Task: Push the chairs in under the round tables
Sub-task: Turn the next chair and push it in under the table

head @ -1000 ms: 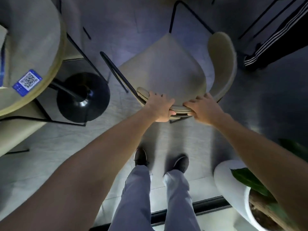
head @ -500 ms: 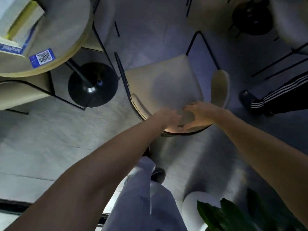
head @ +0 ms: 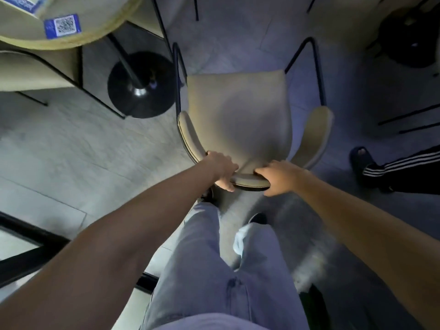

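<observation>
The person stands directly behind a beige chair (head: 238, 115) and holds the top edge of its curved backrest with both hands. The left hand (head: 220, 166) is closed over the rim toward its left side, fingers wrapped on the seat side and thumb underneath at the rear. The right hand (head: 279, 175) is closed on the same rim just beside it, fingers curled over the top edge and thumb behind; a short bare section of rim shows between the two grips. The chair faces away from the person, its seat pad fully exposed, with two padded armrests curving forward and a thin black metal frame running along each side. It stands on the grey floor (head: 71, 151), out in the open and not under any surface. The round table (head: 78, 38) lies at upper left, well apart from the chair's backrest; only part of its pale top and rim is visible, carrying a blue QR sticker (head: 62, 26). Its black disc base (head: 141, 85) sits on the floor just beside the chair's front left leg. Another beige chair (head: 35, 70) is partly tucked below that surface. At far right, a second person's leg (head: 404, 167) in striped black trousers and a dark slipper is visible.
</observation>
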Demonstrator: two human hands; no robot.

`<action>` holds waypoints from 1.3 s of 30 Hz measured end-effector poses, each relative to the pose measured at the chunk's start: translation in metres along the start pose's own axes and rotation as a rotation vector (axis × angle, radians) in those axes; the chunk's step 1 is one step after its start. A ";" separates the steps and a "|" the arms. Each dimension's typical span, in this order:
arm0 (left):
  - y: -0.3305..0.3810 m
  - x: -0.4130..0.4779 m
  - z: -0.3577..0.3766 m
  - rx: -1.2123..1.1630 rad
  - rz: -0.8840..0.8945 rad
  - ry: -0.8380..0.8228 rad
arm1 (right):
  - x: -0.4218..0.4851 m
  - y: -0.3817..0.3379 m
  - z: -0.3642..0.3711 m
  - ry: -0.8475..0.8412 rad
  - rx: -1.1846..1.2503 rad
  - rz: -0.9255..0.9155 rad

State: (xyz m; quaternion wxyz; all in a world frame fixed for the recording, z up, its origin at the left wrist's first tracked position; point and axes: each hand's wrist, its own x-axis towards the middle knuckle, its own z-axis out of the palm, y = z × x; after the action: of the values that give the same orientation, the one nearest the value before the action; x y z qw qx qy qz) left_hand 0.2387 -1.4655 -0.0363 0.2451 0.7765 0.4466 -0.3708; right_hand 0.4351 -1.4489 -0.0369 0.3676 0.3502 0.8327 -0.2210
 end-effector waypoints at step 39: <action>0.099 -0.022 0.073 -0.446 -0.504 0.218 | 0.022 0.012 0.022 0.118 -0.316 -0.395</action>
State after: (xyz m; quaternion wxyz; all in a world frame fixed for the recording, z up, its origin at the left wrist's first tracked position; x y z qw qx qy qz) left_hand 0.2921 -1.5765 -0.0585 0.2603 0.6045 0.7176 -0.2279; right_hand 0.4432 -1.4456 -0.0687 0.3182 0.1316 0.9291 -0.1347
